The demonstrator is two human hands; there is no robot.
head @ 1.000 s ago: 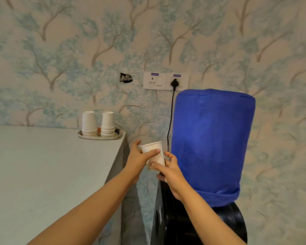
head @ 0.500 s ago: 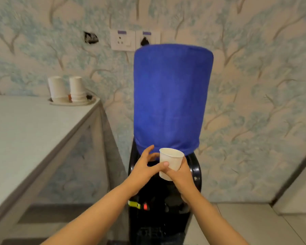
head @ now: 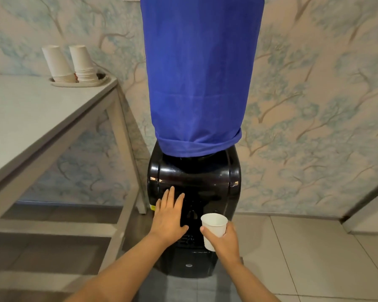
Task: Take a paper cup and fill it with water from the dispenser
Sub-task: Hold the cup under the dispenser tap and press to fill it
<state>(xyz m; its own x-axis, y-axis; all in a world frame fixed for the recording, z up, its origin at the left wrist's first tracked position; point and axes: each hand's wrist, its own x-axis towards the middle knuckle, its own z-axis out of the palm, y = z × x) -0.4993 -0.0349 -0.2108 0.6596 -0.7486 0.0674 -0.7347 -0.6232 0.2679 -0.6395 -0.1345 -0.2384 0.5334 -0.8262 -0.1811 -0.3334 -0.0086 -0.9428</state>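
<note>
Left hand (head: 170, 216) now off cup, flat w/ fingers spread on dispenser (head: 194, 184); right hand (head: 224, 237) grips empty cup (head: 213, 229).

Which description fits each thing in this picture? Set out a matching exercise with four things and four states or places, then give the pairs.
Things:
1. paper cup
2. left hand
3. cup stacks
4. blue cover

Descriptions:
A. upside down on a plate on the table
B. flat against the dispenser's black front
C. draped over the bottle on top
D. upright, held in the right hand

Pairs: 1-D, 2-B, 3-A, 4-C
</note>
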